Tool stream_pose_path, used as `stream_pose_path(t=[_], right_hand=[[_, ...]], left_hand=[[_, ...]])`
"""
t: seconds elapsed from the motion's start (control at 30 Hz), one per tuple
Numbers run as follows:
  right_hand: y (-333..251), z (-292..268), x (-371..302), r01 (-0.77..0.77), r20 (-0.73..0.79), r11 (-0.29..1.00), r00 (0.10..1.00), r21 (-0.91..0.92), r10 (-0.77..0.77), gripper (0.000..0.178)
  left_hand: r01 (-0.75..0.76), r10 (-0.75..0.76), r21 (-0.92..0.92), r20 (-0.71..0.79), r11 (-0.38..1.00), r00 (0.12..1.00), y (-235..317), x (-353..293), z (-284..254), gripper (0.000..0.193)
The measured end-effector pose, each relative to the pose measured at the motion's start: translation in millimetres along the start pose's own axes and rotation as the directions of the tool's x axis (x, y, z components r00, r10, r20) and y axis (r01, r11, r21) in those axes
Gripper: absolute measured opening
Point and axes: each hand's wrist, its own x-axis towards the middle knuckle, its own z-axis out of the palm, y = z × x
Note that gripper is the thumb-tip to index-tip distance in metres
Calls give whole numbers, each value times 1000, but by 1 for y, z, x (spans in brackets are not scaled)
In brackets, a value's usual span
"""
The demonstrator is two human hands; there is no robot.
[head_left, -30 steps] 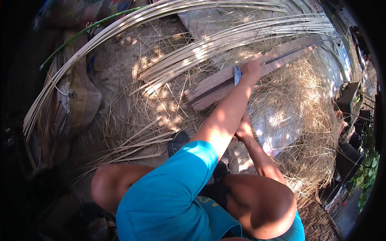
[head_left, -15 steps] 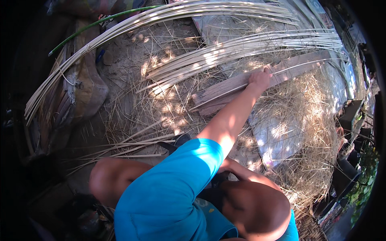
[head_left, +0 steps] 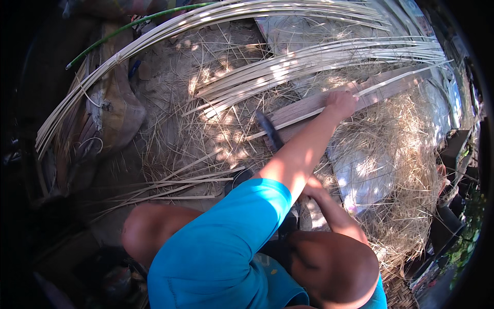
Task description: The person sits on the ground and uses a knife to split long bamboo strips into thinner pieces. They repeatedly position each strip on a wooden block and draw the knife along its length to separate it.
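My left hand [head_left: 342, 104] is closed around a pale bamboo strip [head_left: 396, 80], pressing it down along a brown wooden board [head_left: 303, 104]. One end of the strip sticks out past the board's near left end. My right hand [head_left: 312, 187] is partly hidden beneath my left forearm. From behind that forearm juts the dark blade of a large knife [head_left: 268, 127], crossing the strip near the board's left end. The blade lines up with my right hand, whose grip on the handle is mostly covered.
Split bamboo strips [head_left: 267, 72] lie bundled beyond the board, with a longer bundle [head_left: 170, 28] and a green stalk [head_left: 118, 32] farther off. Fine shavings [head_left: 396, 149] heap up at the right. Several loose strips [head_left: 175, 185] lie by my left knee [head_left: 154, 226].
The knife blade has moved forward and right, from near my left knee to the board's end. My right hand has come forward too. The strip's far end sits higher.
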Motion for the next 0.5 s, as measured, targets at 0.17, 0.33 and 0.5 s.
stream_pose_path(t=[0.17,0.33,0.5], right_hand=[[-15,1,8,-179,-335,923,894,339,297,62],[5,19,-19,-184,79,983,980,-24,185,50],[16,-28,13,-42,-480,919,843,392,243,29]], left_hand=[[10,-7,50,-65,999,998,-10,10,11,52],[-6,9,52,-64,999,998,-7,2,12,51],[20,-19,35,-42,999,999,-11,3,13,54]])
